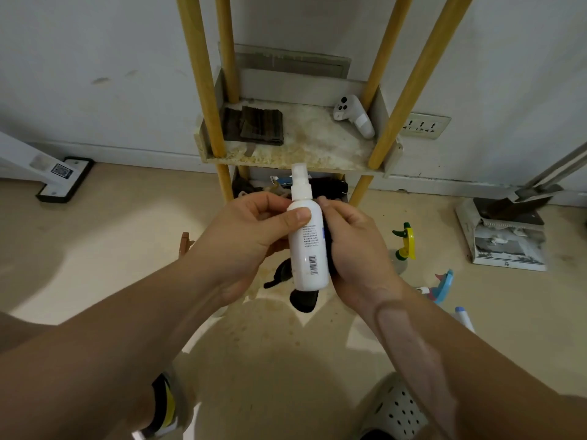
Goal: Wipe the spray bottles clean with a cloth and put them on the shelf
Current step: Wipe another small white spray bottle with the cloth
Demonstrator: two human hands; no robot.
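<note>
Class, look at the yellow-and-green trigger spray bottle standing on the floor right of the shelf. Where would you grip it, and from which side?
Probably grip the yellow-and-green spray bottle around its neck just under the trigger head, coming from above: it stands upright on the floor, head uppermost, with nothing over it.

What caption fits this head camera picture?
Both hands, left hand and right hand, wipe a white spray bottle with a dark cloth.

Both forearms reach in from 7 and 5 o'clock and meet at centre. The left hand (251, 230) curls its fingers, thumb pressed toward 3 o'clock in a pinch. The right hand (359, 246) shows its back, fingers curled inward toward 9 o'clock.
</note>
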